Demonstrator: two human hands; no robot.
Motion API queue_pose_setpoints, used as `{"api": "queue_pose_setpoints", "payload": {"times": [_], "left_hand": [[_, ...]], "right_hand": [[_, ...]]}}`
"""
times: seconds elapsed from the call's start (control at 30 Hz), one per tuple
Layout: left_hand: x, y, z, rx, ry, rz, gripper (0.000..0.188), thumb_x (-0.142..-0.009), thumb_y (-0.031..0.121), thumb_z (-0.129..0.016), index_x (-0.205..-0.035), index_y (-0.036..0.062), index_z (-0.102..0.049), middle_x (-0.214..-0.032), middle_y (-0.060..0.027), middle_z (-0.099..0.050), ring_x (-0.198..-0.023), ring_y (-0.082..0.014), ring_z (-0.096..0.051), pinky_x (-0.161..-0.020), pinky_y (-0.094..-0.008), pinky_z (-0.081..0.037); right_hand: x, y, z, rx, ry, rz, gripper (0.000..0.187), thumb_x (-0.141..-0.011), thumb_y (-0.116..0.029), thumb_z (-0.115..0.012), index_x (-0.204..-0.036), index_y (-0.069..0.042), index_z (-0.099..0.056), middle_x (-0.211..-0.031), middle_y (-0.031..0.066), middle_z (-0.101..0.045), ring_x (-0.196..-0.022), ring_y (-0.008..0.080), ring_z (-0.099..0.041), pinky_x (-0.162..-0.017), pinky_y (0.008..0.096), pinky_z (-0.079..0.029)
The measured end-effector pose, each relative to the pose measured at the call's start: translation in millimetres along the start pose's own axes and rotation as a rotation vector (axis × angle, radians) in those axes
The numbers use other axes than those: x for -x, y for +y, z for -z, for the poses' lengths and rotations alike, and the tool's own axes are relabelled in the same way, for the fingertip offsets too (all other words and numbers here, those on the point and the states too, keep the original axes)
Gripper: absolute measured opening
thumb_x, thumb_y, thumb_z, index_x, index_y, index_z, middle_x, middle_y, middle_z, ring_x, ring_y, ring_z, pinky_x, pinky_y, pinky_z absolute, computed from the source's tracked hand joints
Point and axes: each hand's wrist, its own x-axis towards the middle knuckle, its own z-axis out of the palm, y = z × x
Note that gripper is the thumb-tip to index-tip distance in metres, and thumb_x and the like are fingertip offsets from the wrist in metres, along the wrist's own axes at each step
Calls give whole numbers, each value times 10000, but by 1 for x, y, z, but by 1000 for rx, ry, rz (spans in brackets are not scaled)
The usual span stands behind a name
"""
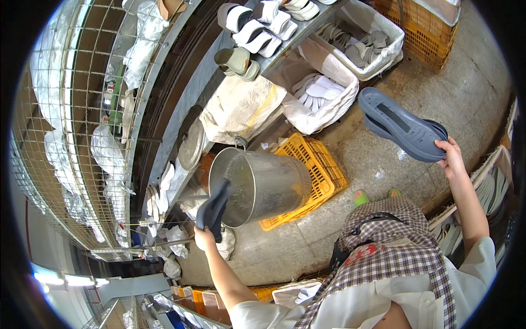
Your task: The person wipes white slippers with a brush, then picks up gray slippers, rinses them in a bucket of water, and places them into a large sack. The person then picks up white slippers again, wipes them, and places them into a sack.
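In my right hand [451, 157], held out to the right, are grey-blue shoe soles [402, 126], at least two overlapping, gripped at one end. The upper one has a long dark slot along its middle. My left hand [205, 238] is closed on the end of dark shoe soles [213, 208], seen edge-on and slightly blurred; their exact number I cannot tell. These soles are just in front of the open mouth of a large metal drum [274, 183]. The drum lies tilted on yellow plastic crates [324, 164], its opening facing left.
White-lined bins of soles [320, 90] [364, 49] stand along a metal shelf carrying white soles [257, 33] and a woven sack [241, 107]. Wire-mesh shelving [71, 109] rises at left. An orange crate [419, 27] stands far right. More soles [493, 189] fill sacks beside my right arm.
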Motion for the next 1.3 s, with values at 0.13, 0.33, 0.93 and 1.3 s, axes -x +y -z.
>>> {"api": "queue_pose_setpoints", "payload": {"times": [0.13, 0.33, 0.93, 1.3], "left_hand": [[14, -7, -7, 1043, -179, 715, 386, -861, 269, -595, -1185, 74, -521, -1101, -156, -612, -950, -295, -619, -731, -450, -533], [41, 40, 8, 1922, -579, 896, 352, -911, 283, -536, -1160, 34, -524, -1104, -131, -616, -972, -302, -606, -816, -426, -525], [197, 529, 100, 1796, -1831, 713, 408, -868, 335, -584, -1121, 15, -571, -1057, -152, -633, -954, -323, -619, -676, -402, -588], [401, 885, 255, 1438, -2217, 286, 360, -882, 302, -582, -1107, 21, -571, -1062, -132, -626, -929, -306, -618, -714, -367, -576]], "right_hand": [[-8, 2, 24, -40, 76, -25, 357, -773, -110, -643, -1096, -48, -505, -984, 75, -599, -839, 170, -627, -683, 299, -556], [-26, 11, 41, -178, 133, -88, 336, -785, -136, -647, -1079, -34, -520, -979, 88, -605, -859, 183, -630, -694, 304, -559], [-52, -98, 158, -797, 353, 96, 484, -798, -130, -617, -1214, 42, -439, -1189, 151, -541, -1028, 276, -574, -897, 429, -484], [-144, -243, 345, -854, 605, 177, 465, -799, -178, -634, -1207, -18, -480, -1199, 117, -527, -1051, 260, -523, -892, 431, -435]]}}
